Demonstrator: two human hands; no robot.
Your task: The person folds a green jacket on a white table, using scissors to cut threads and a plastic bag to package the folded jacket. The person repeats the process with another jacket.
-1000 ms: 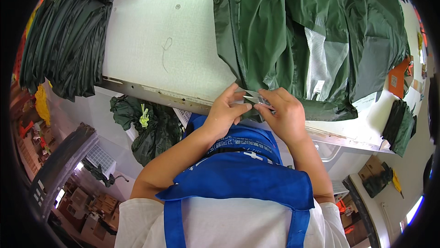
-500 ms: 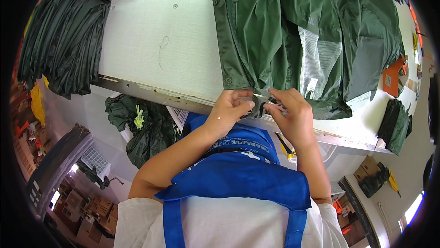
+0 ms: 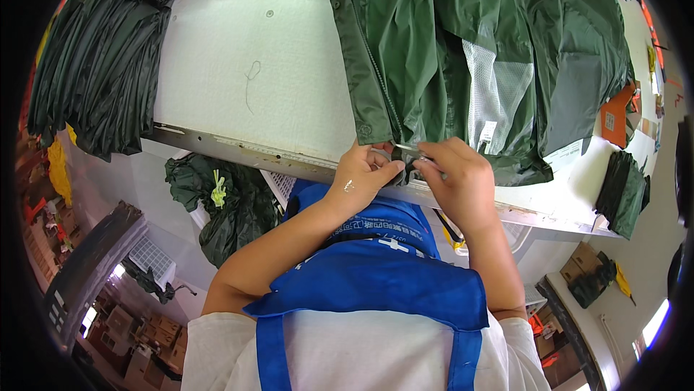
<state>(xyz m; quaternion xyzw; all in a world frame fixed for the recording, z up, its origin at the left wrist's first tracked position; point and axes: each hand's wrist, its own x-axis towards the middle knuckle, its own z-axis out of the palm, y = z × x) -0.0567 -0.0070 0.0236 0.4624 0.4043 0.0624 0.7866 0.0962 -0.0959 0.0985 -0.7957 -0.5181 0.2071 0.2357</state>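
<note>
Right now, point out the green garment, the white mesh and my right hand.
Green garment [image 3: 413,36], head view: on its folded green fabric.
White mesh [image 3: 500,91], head view: middle of the panel.
Right hand [image 3: 465,172], head view: back of the hand.

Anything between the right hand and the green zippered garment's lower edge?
Nothing visible blocks it. Only the slim metal tool held in the right hand lies between, its tip at the green zippered garment near the zipper's lower end. The left hand grips that edge from the left.
</note>
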